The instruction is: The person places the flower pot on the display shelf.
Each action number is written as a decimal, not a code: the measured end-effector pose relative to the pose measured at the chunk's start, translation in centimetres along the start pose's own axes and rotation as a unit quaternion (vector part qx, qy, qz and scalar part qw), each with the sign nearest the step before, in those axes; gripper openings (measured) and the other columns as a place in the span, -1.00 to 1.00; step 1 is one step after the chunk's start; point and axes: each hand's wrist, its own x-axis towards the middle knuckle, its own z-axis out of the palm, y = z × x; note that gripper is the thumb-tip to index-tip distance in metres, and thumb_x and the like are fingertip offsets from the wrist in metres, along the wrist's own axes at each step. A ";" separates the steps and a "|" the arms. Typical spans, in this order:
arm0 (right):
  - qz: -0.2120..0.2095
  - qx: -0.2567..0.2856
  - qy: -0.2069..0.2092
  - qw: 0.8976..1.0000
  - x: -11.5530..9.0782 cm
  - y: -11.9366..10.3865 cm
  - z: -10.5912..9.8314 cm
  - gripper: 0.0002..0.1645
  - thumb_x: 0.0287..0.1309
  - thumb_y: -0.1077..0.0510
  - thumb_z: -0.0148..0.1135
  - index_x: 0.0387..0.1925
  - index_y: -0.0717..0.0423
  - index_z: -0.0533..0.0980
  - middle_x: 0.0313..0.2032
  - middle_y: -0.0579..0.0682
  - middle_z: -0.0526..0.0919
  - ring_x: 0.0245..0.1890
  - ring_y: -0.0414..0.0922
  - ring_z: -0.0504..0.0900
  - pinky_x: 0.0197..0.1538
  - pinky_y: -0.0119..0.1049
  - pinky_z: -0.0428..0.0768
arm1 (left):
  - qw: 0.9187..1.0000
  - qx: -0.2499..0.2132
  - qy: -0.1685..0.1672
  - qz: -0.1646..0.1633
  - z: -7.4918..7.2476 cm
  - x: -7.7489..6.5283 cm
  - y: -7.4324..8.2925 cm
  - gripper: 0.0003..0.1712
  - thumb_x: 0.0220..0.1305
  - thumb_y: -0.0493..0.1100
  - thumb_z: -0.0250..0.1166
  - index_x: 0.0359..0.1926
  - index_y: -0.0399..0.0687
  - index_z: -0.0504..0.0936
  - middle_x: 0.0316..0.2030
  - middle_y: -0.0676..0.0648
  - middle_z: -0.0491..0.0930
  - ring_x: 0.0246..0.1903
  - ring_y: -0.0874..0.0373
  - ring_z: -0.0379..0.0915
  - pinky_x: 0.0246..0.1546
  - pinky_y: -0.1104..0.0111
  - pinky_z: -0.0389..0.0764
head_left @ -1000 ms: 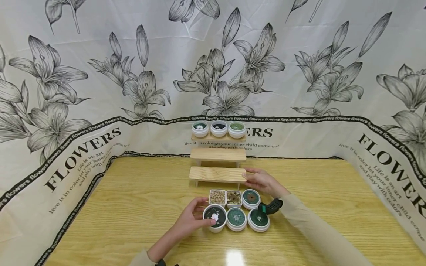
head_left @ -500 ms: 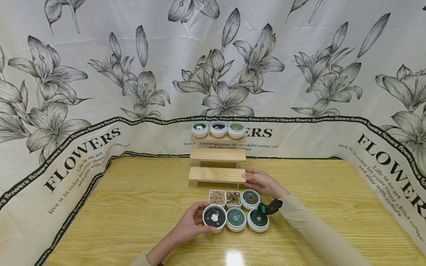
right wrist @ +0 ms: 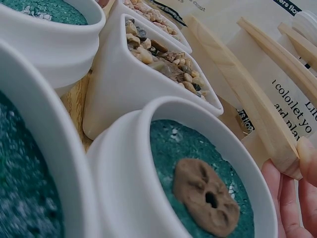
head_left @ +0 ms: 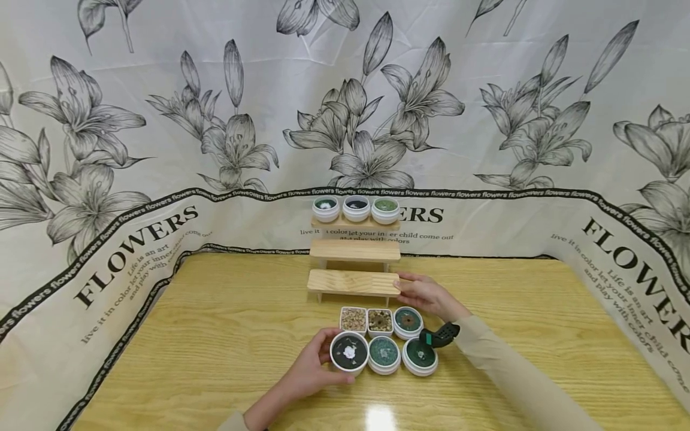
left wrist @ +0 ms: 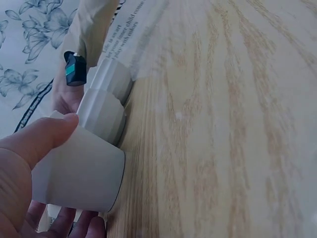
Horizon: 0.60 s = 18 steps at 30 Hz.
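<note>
My left hand [head_left: 315, 368] grips a round white pot [head_left: 342, 362] with dark filling and a white piece in its middle. In the left wrist view the thumb lies along the wall of this pot [left wrist: 84, 171], and the other fingers curl round its far side. At the right end of the lowest wooden step [head_left: 353, 282], my right hand [head_left: 428, 297] pinches the plank's edge. The right wrist view shows fingers [right wrist: 280, 191] and thumb on that plank [right wrist: 247, 99]. Nearest to the right wrist is a green-filled pot [head_left: 408, 322] with a brown ring-shaped piece.
Beside the held pot stand two green-filled round pots [head_left: 384, 356] [head_left: 419, 358]. Behind them are two square white pots [head_left: 353, 320] [head_left: 380, 321] of pebbles. The top step [head_left: 356, 224] bears three round pots; a bare middle step [head_left: 354, 250] lies below. Flower-printed cloth [head_left: 242, 221] encloses the table.
My left thumb has slid off the pot's top rim to its near side, leaving the white piece uncovered. My right hand stays at the step's end.
</note>
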 end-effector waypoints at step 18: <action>-0.001 0.008 -0.006 1.000 0.0 -0.1 0.1 -0.19 0.37 0.26 -0.02 0.45 0.39 -0.19 -0.13 -0.02 0.50 -0.27 -0.34 0.60 -0.12 -0.53 0.63 | 1.000 0.001 0.016 0.023 0.5 -0.1 0.1 -0.12 -0.18 -0.41 0.52 0.20 -0.38 0.29 0.07 -0.37 0.43 -0.04 0.20 0.50 0.05 0.58 0.52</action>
